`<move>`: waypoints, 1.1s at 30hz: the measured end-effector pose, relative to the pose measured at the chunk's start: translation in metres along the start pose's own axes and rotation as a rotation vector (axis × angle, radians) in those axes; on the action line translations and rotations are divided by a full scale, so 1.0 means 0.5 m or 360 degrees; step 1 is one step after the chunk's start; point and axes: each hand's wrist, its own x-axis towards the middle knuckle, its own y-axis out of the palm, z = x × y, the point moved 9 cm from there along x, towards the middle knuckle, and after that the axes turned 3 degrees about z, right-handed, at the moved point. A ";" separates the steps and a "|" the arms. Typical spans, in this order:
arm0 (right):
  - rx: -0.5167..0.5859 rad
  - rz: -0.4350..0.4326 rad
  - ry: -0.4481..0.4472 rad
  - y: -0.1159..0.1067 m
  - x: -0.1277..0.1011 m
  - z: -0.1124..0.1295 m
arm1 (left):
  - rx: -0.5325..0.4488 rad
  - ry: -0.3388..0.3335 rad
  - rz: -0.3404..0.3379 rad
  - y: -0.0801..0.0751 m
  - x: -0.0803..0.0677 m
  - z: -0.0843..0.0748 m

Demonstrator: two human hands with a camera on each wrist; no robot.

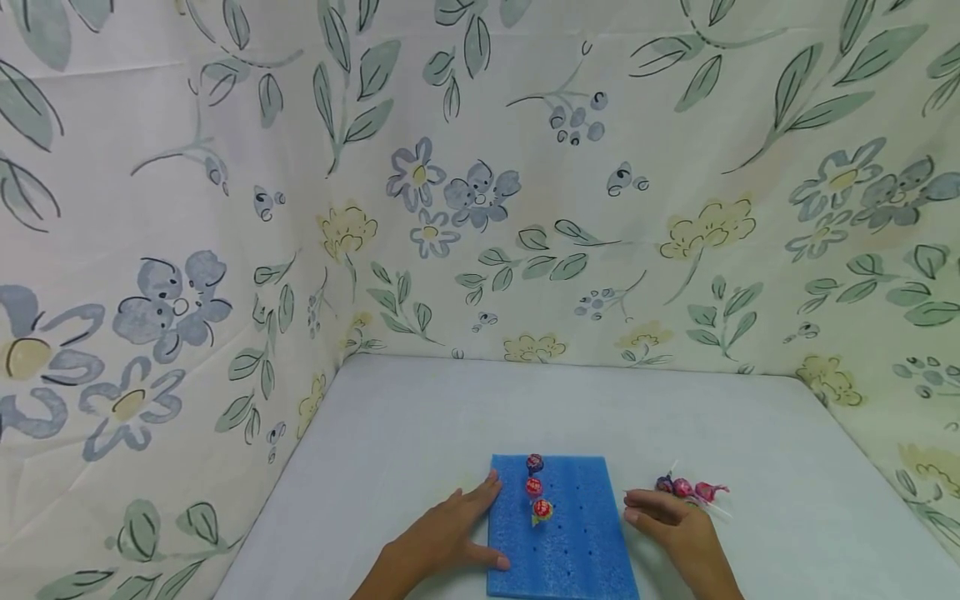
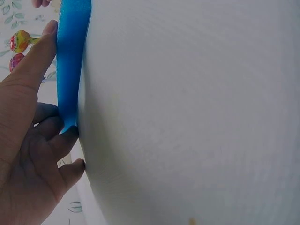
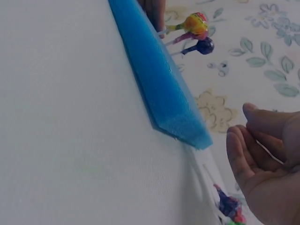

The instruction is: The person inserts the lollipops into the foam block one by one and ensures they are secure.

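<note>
A blue foam board (image 1: pixel 577 533) with rows of small holes lies on the white table. Three wrapped lollipops stand in it in one row: a dark one (image 1: pixel 534 464), a red-pink one (image 1: pixel 533 487) and a red-yellow one (image 1: pixel 542 509). My left hand (image 1: pixel 450 533) rests on the board's left edge, thumb and fingers spread along it; the left wrist view shows the thumb (image 2: pixel 35 61) against the foam. Off the right edge hovers my right hand (image 1: pixel 671 529), its fingers loosely bent. Nothing shows between the thumb and fingers of this hand (image 3: pixel 269 154) in the right wrist view.
Several wrapped lollipops (image 1: pixel 682 487) lie in a cluster on the table beyond the right hand, with dark blue and pink wrappers. White table surface (image 1: pixel 420 417) extends around the board. Floral cloth (image 1: pixel 525 275) hangs behind and at both sides.
</note>
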 end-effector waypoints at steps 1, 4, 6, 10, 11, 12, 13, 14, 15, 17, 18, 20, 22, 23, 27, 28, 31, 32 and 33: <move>-0.0002 -0.0008 0.0012 -0.007 0.000 -0.003 | 0.0004 0.0001 -0.0001 0.000 0.000 0.001; -0.0005 -0.0034 0.0054 -0.025 0.000 -0.012 | 0.0010 0.0002 -0.0002 0.001 0.002 0.003; -0.0012 -0.0052 0.0073 -0.036 0.002 -0.018 | 0.0007 0.0001 -0.0001 0.001 0.002 0.003; -0.0050 -0.0072 0.0063 -0.057 0.003 -0.025 | 0.0004 0.0009 0.0005 0.002 0.003 0.001; -0.0071 -0.0079 0.0066 -0.062 0.002 -0.027 | 0.0005 0.0010 0.0007 0.002 0.003 0.000; -0.0100 -0.0088 0.0070 -0.067 0.001 -0.029 | 0.0009 0.0012 0.0009 0.002 0.003 0.000; -0.0131 -0.0094 0.0078 -0.071 0.000 -0.030 | 0.0007 0.0013 0.0011 0.002 0.003 -0.001; -0.0161 -0.0096 0.0082 -0.076 -0.001 -0.032 | 0.0007 0.0016 0.0014 0.002 0.003 -0.001; -0.0189 -0.0103 0.0095 -0.080 -0.002 -0.034 | 0.0005 0.0016 0.0015 0.002 0.003 -0.002; -0.0227 -0.0107 0.0117 -0.089 -0.003 -0.037 | 0.0005 0.0011 0.0014 0.001 0.002 -0.002; -0.0234 -0.0110 0.0121 -0.093 -0.004 -0.038 | 0.0001 0.0010 0.0014 0.001 0.003 -0.002; -0.0239 -0.0116 0.0115 -0.102 -0.005 -0.039 | 0.0003 0.0005 0.0014 0.001 0.003 -0.002; -0.0251 -0.0124 0.0099 -0.110 -0.006 -0.039 | 0.0001 -0.0003 0.0017 0.001 0.004 -0.002; -0.0260 -0.0125 0.0099 -0.115 -0.006 -0.039 | 0.0003 -0.0004 0.0018 0.001 0.004 -0.002; -0.0313 -0.0136 0.0126 -0.132 -0.004 -0.043 | 0.0006 -0.0005 0.0018 0.000 0.004 -0.003; -0.0320 -0.0136 0.0150 -0.136 -0.004 -0.045 | 0.0008 -0.0003 0.0016 0.000 0.004 -0.003; -0.0332 -0.0154 0.0183 -0.148 -0.003 -0.050 | 0.0008 0.0000 0.0015 0.000 0.004 -0.003; -0.0337 -0.0160 0.0196 -0.152 -0.002 -0.052 | 0.0009 -0.0002 0.0015 0.000 0.004 -0.003; -0.0341 -0.0169 0.0208 -0.155 -0.001 -0.055 | 0.0011 -0.0002 0.0015 -0.001 0.004 -0.003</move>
